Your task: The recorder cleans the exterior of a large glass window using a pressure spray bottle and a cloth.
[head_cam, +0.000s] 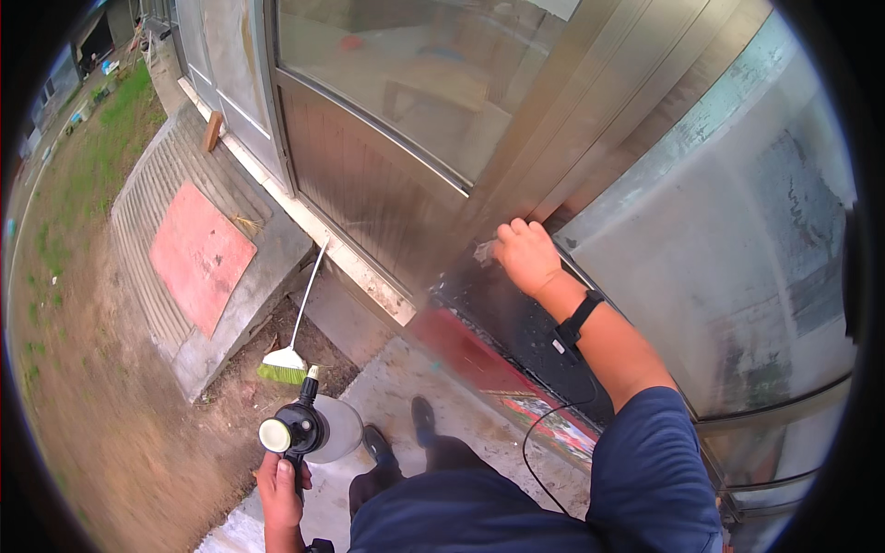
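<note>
My left hand (280, 492) grips the black handle of a pump spray bottle (339, 428). The bottle has a translucent white tank, a black head, a pale round pump knob and a nozzle pointing away from me. My right hand (527, 256) is curled at the far end of a black ledge (511, 311), where it meets the metal door frame (498, 166). A small crumpled greyish piece (485, 253) shows at its fingertips; its material is unclear. A black band with a small device and cable sits on my right forearm.
Left of the door stands a ribbed concrete ramp (159, 152) with a red mat (202, 257) and a brick (212, 131). A white-handled broom (283, 363) with green bristles leans on the door sill (366, 276). A glass window (747, 228) rises on the right.
</note>
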Available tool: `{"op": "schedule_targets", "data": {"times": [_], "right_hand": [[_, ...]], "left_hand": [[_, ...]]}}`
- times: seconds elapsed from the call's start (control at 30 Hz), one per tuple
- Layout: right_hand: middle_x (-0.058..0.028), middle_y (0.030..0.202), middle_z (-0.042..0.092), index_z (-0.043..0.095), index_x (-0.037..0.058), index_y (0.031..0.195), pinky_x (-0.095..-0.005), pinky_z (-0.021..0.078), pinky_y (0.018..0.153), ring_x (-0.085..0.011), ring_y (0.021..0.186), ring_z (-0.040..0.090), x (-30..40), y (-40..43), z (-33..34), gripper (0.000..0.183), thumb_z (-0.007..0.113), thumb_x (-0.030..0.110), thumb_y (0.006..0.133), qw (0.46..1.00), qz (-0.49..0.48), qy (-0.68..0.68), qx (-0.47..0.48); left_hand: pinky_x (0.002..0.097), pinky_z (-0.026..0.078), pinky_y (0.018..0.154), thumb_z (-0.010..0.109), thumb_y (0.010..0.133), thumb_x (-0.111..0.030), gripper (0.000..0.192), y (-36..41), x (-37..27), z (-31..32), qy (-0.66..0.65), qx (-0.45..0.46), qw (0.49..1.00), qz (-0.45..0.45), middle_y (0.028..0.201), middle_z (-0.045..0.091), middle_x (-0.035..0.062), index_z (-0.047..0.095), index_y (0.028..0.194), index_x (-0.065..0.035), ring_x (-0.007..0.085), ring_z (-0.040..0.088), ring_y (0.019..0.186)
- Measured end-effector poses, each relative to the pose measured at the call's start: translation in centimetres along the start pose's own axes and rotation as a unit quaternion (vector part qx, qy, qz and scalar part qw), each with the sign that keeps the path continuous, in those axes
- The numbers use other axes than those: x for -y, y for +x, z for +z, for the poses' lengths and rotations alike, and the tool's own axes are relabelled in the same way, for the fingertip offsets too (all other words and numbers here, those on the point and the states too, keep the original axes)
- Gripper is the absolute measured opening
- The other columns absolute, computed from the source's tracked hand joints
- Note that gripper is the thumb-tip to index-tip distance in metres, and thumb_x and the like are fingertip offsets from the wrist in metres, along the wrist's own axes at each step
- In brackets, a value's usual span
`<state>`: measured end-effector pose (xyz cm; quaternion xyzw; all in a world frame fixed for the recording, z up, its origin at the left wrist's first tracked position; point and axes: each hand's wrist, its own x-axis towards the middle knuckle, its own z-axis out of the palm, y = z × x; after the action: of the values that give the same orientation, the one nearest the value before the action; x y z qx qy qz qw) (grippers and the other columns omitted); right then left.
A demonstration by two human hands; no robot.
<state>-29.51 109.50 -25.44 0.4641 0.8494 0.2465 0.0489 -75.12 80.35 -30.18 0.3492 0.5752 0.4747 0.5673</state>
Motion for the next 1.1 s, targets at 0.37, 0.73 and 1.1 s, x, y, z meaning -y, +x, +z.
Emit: {"op": "schedule_targets", "data": {"times": [0.37, 0.73, 1.1], "right_hand": [[0.0013, 0.087, 0.058, 0.073, 0.0172, 0.091, -0.0358, 0.0417, 0.067, -0.02, 0.083, 0.056, -5.4, 5.2, -10.2, 0.014, 0.071, 0.02, 0.077, 0.956, 0.042, -0.106, -0.269], [0.001, 0.086, 0.057, 0.072, 0.0178, 0.074, -0.0345, 0.0414, 0.082, -0.0204, 0.096, 0.054, 2.0, 6.1, 4.2, 0.011, 0.063, 0.021, 0.078, 0.992, -0.11, -0.051, 0.028], [0.0022, 0.084, 0.059, 0.073, 0.0186, 0.084, -0.0378, 0.0433, 0.075, -0.0212, 0.086, 0.057, -7.6, 11.6, -15.5, 0.007, 0.067, 0.02, 0.081, 0.951, 0.012, -0.17, -0.26]], "left_hand": [[0.0238, 0.04, 0.053, 0.053, 0.099, -0.055, 0.063, 1.1, 0.9, 0.4, -0.006, -0.027, 1.0, -0.013, 0.072, 0.056, 0.0026, 0.058, 0.121, 0.0029, 0.0093, 0.051, 0.06], [0.0242, 0.04, 0.054, 0.055, 0.098, -0.055, 0.062, 1.4, 2.6, 0.6, -0.005, -0.035, 0.999, -0.033, 0.073, 0.056, 0.0033, 0.058, 0.121, 0.0028, 0.0098, 0.051, 0.061], [0.0251, 0.042, 0.056, 0.054, 0.099, -0.049, 0.057, 2.3, 3.8, 0.5, -0.039, -0.058, 0.997, -0.038, 0.075, 0.057, 0.0032, 0.058, 0.123, 0.0019, 0.0103, 0.052, 0.063]]}}
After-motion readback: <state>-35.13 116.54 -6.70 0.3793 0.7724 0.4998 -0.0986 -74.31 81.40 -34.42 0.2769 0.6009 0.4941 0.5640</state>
